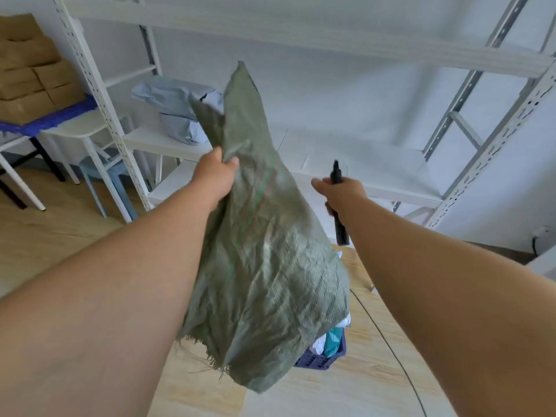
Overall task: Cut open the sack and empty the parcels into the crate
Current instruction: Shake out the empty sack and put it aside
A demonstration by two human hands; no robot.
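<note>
Hanging sack: one green woven sack [264, 251] is held up in the air, its frayed cut edge at the bottom, above the crate.
Left hand: one left hand [215, 173] is curled tightly round the sack's upper part, which is bunched in the grip.
Right hand: one right hand [341, 192] is closed round a black cutter [338, 206], whose tip is pointed upward and whose handle is seen below the fist; it is kept just beside the sack, apart from it.
Crate: one blue crate [323, 358] is seen on the floor, largely hidden behind the sack's lower end.
Parcels: at least two parcels [332, 341], one white and one teal, are seen in the crate; an exact count cannot be told.
Shelving: one white metal rack [301, 176] is seen behind, with two grey mailer bags [177, 111] stacked on a shelf.
Boxes: several cardboard boxes [27, 70] are stacked at far left, on a blue surface.
</note>
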